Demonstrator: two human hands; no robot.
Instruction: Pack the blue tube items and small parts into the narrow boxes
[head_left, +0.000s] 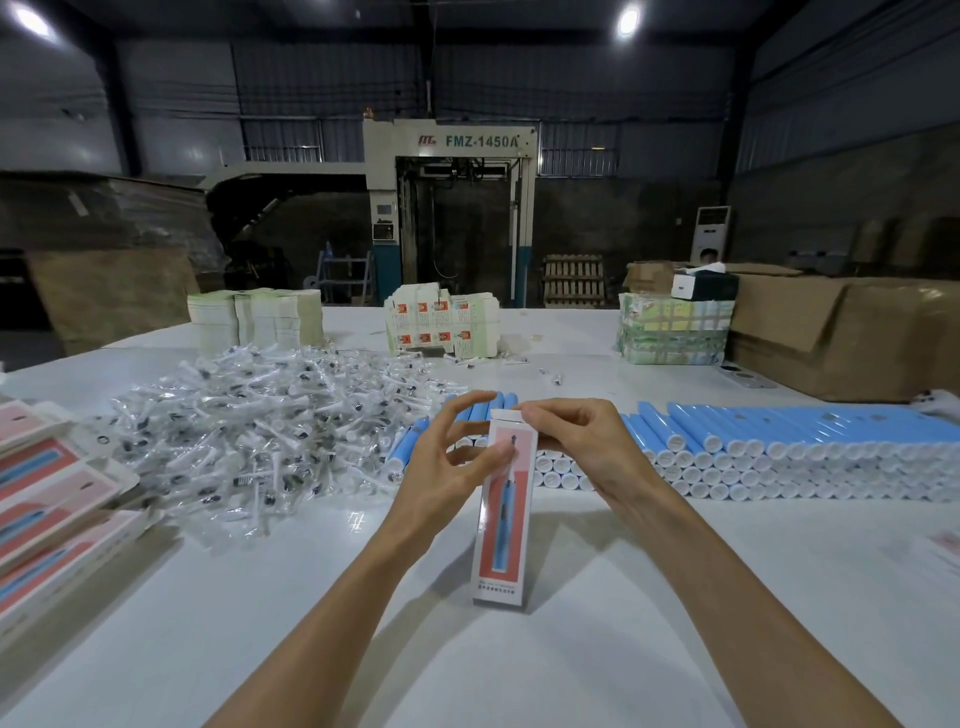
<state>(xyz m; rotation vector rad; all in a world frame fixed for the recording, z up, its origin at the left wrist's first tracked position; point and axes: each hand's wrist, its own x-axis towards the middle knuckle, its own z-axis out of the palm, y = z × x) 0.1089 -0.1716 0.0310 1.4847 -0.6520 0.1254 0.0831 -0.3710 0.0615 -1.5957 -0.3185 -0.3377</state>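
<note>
A narrow white and pink box stands upright on the white table, printed with a blue tube. My left hand grips its upper left side, thumb on the front. My right hand pinches the white top flap between thumb and forefinger. Behind the box lie stacked blue tubes with white caps, running to the right. A big heap of small parts in clear wrappers covers the table to the left.
Flat pink and blue box blanks are piled at the left edge. Bundles of folded cartons and paper stacks stand at the back, brown cardboard boxes at the right. A person sits far behind.
</note>
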